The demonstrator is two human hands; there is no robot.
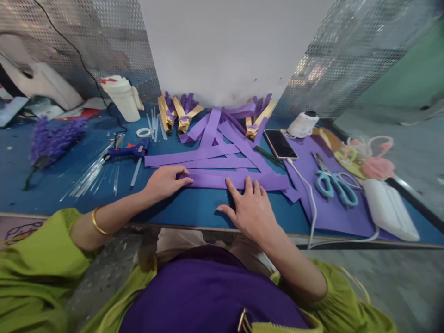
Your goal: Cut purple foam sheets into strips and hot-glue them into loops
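The front purple strip (pixel 210 180) is pinched by the left hand (pixel 166 181) and pressed flat by the right hand (pixel 255 210), fingers spread; other strips (pixel 194 156), apparently cut, are left unworked.

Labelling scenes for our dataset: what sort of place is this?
Probably a small craft workbench: purple strips, a blue glue gun and small wrapped bunches of purple flowers share the blue tabletop.

One head-worn camera looks forward and down at the blue table (pixel 194 209) from close above.
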